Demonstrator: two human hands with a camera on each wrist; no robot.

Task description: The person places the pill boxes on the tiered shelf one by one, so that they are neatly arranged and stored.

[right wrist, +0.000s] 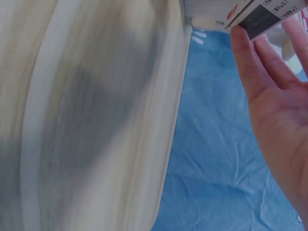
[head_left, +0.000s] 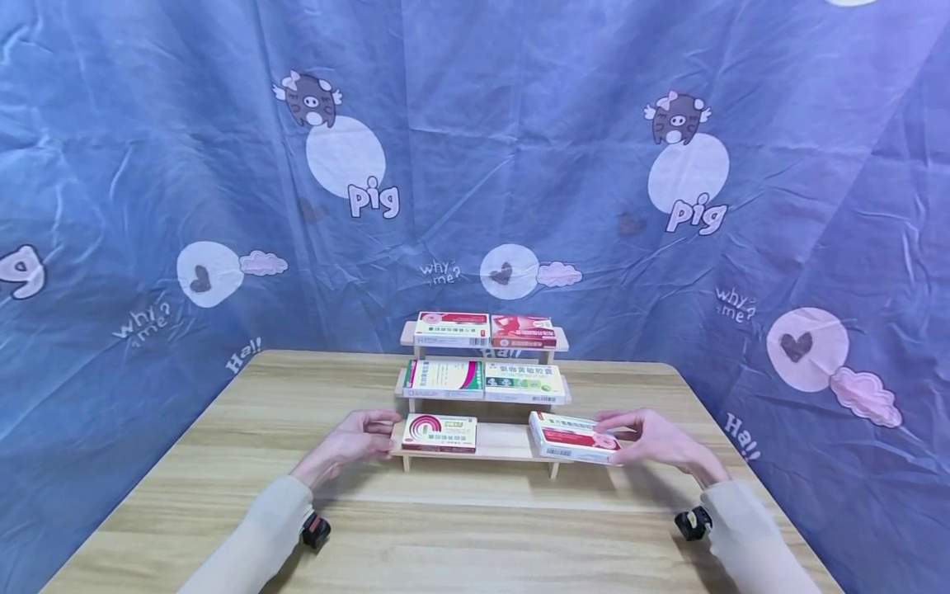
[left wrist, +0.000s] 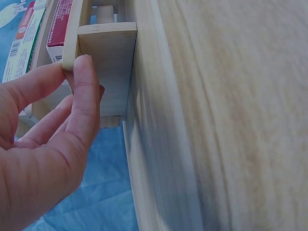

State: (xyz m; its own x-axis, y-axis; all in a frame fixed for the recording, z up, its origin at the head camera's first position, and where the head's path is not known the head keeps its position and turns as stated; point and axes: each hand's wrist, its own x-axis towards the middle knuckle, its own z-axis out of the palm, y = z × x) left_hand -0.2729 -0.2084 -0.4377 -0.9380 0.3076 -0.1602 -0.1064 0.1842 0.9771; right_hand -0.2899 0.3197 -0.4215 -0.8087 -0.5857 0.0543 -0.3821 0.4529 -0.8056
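A white and red medicine box (head_left: 571, 436) lies tilted at the right end of the lowest step of a small wooden display rack (head_left: 506, 440). My right hand (head_left: 656, 441) grips this box by its right end, thumb in front and fingers behind; in the right wrist view the fingertips press the end of the box (right wrist: 269, 18). At the opposite end of that step, my left hand (head_left: 356, 441) pinches the corner of the board between thumb and fingers, as the left wrist view shows on the rack's side (left wrist: 108, 57). Beside it lies a cream and maroon medicine box (head_left: 439, 433).
On the middle step sit a white and green box (head_left: 444, 375) and a yellow-white box (head_left: 524, 382). The top step carries a white and red box (head_left: 451, 328) and a red box (head_left: 523, 331). The wooden table (head_left: 460, 544) ends before a blue curtain (head_left: 460, 181).
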